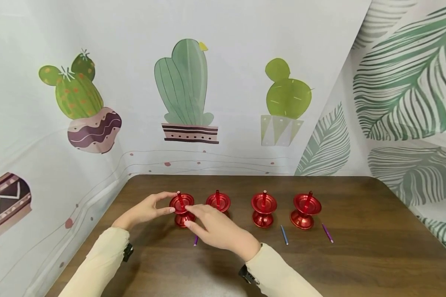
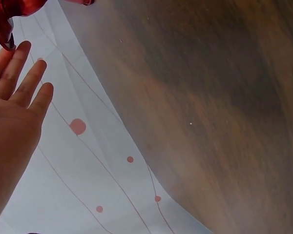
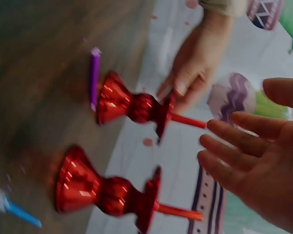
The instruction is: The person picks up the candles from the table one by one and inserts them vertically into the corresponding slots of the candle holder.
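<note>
A shiny red candle holder (image 1: 184, 220), with a thin red stem rising from its dish, stands at the left of a row. My left hand (image 1: 148, 209) holds its dish at the left side, thumb toward the near rim and index finger toward the far rim. In the left wrist view, that hand's other fingers (image 2: 32, 84) extend below the red dish. My right hand (image 1: 223, 229) hovers by the same holder with its fingers extended and nothing in its grasp. It partly covers a second red candle holder (image 3: 112, 195). A thin purple candle (image 3: 94, 80) lies near the first holder's base.
Two more red candle holders (image 1: 262, 219) (image 1: 302, 220) stand to the right. A thin blue candle (image 1: 284, 235) and another purple candle (image 1: 328, 233) lie in front of them. The brown wooden table (image 1: 357, 268) meets a cactus-print cloth (image 1: 238, 156) behind and at the left.
</note>
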Demonstrator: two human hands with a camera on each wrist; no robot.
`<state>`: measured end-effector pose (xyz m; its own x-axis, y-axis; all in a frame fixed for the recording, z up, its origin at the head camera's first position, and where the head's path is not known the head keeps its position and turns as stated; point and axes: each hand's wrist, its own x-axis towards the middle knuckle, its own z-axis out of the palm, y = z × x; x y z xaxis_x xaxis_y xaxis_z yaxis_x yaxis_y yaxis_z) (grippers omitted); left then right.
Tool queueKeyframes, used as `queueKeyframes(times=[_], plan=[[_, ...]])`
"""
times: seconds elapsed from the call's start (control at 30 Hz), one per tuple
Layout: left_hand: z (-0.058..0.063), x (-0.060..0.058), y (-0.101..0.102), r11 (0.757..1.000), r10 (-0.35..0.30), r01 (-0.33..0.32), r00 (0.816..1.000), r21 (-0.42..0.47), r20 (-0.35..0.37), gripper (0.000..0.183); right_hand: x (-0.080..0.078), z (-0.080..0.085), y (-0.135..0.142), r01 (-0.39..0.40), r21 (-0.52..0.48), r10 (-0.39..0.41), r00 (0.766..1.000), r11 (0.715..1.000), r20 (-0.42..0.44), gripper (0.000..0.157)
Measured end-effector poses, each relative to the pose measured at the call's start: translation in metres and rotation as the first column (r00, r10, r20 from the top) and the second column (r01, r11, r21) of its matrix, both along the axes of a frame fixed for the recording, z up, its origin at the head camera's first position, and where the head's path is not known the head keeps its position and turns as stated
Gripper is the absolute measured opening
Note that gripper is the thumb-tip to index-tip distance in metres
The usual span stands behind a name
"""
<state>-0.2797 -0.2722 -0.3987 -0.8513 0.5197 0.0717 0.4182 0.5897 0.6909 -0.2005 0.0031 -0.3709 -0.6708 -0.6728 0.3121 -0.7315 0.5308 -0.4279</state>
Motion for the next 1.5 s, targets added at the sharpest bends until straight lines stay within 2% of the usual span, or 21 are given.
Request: queueKeyframes(times=[0.1, 0.2, 0.3, 0.5, 0.83, 1.33, 1.5], plan=[[0.0, 0.0, 0.0, 1.0, 0.001, -0.001, 1.0, 0.004, -0.001, 0.055, 0.0, -0.01, -0.01, 0.036, 0.092, -0.036, 0.999, 0.995, 0.004, 0.047], [0.0, -0.001, 0.001, 1.0, -0.001, 0.001, 1.0, 0.009, 0.002, 0.054, 0.001, -0.019, -0.019, 0.096, 0.202, -0.102, 0.995, 0.975, 0.019, 0.046], [0.0, -0.001, 0.001, 1.0, -0.005, 0.005, 1.0, 0.013, 0.01, 0.054, 0.002, -0.025, -0.025, 0.16, 0.301, -0.173, 0.985, 0.94, 0.018, 0.047], [0.0, 0.001, 0.003, 1.0, -0.001, 0.001, 1.0, 0.004, 0.025, 0.054, 0.005, -0.038, -0.036, 0.27, 0.403, -0.265, 0.962, 0.874, -0.07, 0.045], [-0.001, 0.004, -0.002, 1.0, 0.005, -0.005, 1.0, -0.004, 0.023, 0.054, 0.007, -0.044, -0.05, 0.334, 0.553, -0.325, 0.938, 0.763, -0.118, 0.036], [0.0, 0.001, 0.0, 1.0, -0.004, 0.004, 1.0, 0.003, 0.005, 0.054, -0.002, -0.052, -0.061, 0.391, 0.584, -0.307, 0.92, 0.711, -0.243, 0.041], [0.0, -0.001, 0.0, 1.0, -0.004, 0.004, 1.0, -0.002, 0.005, 0.055, -0.003, -0.052, -0.063, 0.387, 0.591, -0.31, 0.922, 0.708, -0.232, 0.043]])
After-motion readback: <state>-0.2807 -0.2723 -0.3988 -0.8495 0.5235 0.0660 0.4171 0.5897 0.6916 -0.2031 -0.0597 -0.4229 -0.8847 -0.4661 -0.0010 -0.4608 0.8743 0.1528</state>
